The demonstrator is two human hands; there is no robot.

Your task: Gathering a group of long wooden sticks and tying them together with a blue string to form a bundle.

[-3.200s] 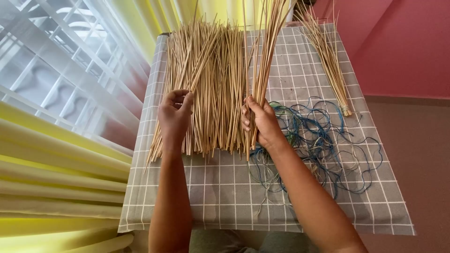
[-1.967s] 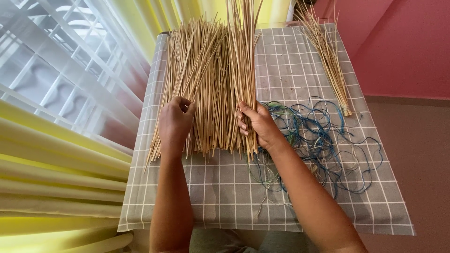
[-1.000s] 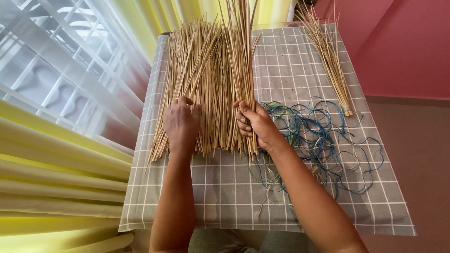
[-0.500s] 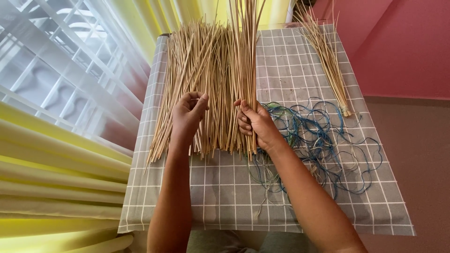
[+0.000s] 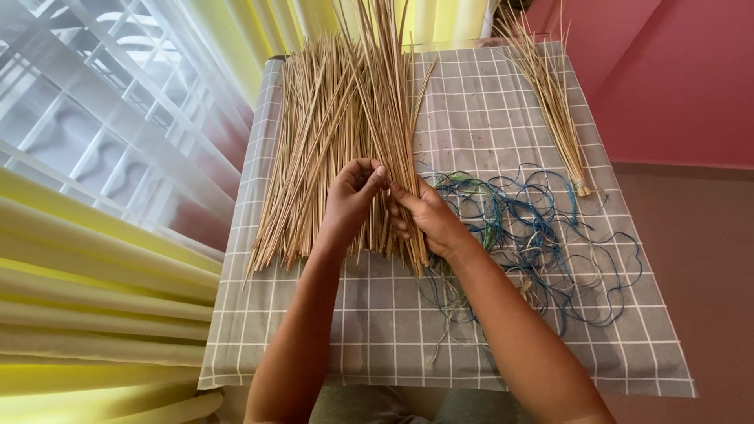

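Head view looks down on a table point(image 5: 487, 345) covered with a grey checked cloth point(image 5: 377, 330). A broad pile of thin tan sticks point(image 5: 314, 149) lies along its left half, their near ends fanned out toward the person and their far ends reaching the table's back edge.

Left hand point(image 5: 349, 200) rests on the pile near its right side, fingers curled, thumb and forefinger pinched on a few sticks. Right hand point(image 5: 424, 216) is just beside it, touching it at the fingertips, and is closed around a bundle point(image 5: 389, 102) of sticks that rises tilted off the table and runs up past the top of the frame. The bundle's near ends stick out below the right hand.

A loose tangle of blue and green strings point(image 5: 534, 235) lies on the cloth right of the hands, some strands passing under the right forearm. A smaller bunch point(image 5: 554, 102) of sticks lies apart near the table's right edge, its near end by the strings.

Yellow and white curtains point(image 5: 102, 259) hang to the left; a pink wall point(image 5: 667, 71) stands to the right.
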